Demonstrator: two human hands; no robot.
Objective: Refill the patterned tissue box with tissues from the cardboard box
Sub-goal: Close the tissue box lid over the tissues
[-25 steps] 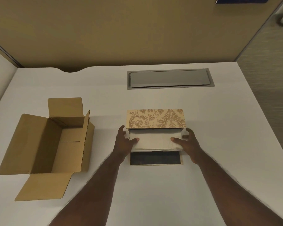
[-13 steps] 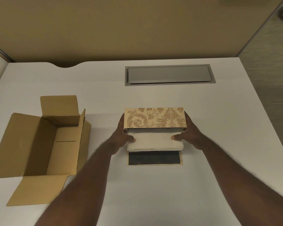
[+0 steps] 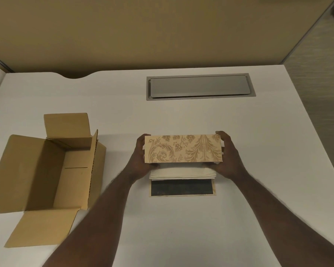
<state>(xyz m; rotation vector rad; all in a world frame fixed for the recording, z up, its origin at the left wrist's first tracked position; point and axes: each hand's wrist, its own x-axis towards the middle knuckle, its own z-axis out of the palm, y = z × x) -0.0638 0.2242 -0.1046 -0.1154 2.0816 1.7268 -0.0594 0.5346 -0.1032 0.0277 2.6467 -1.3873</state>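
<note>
The patterned tissue box (image 3: 183, 148), beige with a brown leaf print, sits mid-table with its opening facing me. A white tissue stack (image 3: 181, 173) pokes out of that opening, most of it inside. My left hand (image 3: 141, 160) grips the box's left end, thumb at the tissues' left corner. My right hand (image 3: 227, 157) grips the right end, thumb at the right corner. A dark flap (image 3: 181, 187) of the box lies flat on the table in front. The cardboard box (image 3: 46, 170) stands open at the left, and I see no tissues inside it.
A grey recessed cable hatch (image 3: 200, 87) is set in the white table (image 3: 258, 151) behind the tissue box. A beige partition wall (image 3: 143, 31) runs along the table's far edge. The table's right edge drops to carpeted floor (image 3: 320, 74).
Both hands slid forward from the tissue stack's ends to the patterned box's ends. The tissue stack has gone deeper into the box, with less of it showing.
</note>
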